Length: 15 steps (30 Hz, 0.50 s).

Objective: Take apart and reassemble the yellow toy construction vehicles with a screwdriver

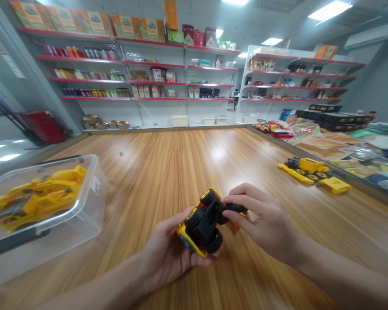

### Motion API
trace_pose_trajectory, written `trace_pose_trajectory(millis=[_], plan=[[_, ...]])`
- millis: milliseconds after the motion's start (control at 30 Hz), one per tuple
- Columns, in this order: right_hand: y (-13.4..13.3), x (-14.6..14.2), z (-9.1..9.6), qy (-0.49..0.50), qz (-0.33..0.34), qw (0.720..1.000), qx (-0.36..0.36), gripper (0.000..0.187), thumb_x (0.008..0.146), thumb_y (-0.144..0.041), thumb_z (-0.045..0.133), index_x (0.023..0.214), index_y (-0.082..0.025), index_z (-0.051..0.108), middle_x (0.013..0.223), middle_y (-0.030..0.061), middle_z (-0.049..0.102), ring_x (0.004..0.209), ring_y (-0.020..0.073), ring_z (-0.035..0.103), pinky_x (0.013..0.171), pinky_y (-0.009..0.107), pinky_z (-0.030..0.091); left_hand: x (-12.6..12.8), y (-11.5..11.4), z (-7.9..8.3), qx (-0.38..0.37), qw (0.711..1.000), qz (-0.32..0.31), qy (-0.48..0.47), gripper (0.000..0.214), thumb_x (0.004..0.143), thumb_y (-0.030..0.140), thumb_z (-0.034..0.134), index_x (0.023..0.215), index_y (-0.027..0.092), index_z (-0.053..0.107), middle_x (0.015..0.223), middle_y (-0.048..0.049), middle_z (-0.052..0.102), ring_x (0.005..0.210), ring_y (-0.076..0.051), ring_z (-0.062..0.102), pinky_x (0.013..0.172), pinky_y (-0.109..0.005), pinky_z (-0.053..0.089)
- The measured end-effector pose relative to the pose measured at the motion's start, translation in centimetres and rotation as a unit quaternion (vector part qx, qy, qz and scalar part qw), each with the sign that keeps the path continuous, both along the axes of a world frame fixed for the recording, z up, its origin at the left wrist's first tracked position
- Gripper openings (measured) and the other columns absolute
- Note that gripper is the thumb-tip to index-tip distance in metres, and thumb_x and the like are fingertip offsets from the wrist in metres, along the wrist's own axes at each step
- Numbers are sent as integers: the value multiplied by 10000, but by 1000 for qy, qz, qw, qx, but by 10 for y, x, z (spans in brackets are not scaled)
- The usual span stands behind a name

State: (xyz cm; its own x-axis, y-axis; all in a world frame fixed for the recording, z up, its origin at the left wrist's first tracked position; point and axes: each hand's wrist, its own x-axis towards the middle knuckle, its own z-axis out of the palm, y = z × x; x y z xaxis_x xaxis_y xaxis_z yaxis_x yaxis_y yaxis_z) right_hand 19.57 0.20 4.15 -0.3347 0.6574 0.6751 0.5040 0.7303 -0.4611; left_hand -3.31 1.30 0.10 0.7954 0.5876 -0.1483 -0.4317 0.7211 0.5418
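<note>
A yellow and black toy truck [205, 224] is tipped so that its black underside and wheels face me. My left hand [168, 247] is closed around it from below and the left, above the table. My right hand [265, 215] pinches a slim black piece [235, 208] between thumb and fingers at the truck's right end. Some yellow shows beside those fingertips. I cannot tell whether the black piece is joined to the truck or separate from it.
At left stands a clear plastic box [98, 189] with yellow toy vehicles [39, 193] inside. Yellow and black toy parts [310, 170] lie at right on the wooden table [148, 172]. A small grey bit [121, 153] lies farther back. Packaged goods [330, 144] are heaped beyond the right edge.
</note>
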Motion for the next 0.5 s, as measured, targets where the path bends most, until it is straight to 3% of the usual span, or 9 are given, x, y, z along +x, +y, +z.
trace_pose_trajectory(millis=[267,367,500], plan=[[0,3,2,-43,24,999,0,254,899,-73,592,1118,-176,666,1022,61,618,953,166,597,831,311,521,3,-1,2,6,1000,4,26,458,970,433,413,1216,84,579,1000,-209,706,839,-285,735,699,-315,595],[-4,3,3,-62,34,997,-5,344,914,-76,550,1240,-164,615,1101,90,578,975,175,582,834,325,526,4,-2,3,18,999,16,33,367,967,395,438,1210,157,575,1079,-184,700,835,-285,739,697,-332,598],[-9,3,7,-60,39,997,-11,466,904,-48,495,1364,-125,517,1201,137,512,996,186,573,820,337,540,4,-3,3,18,999,8,42,432,976,429,408,1211,111,583,1003,-202,708,831,-276,738,716,-322,593]])
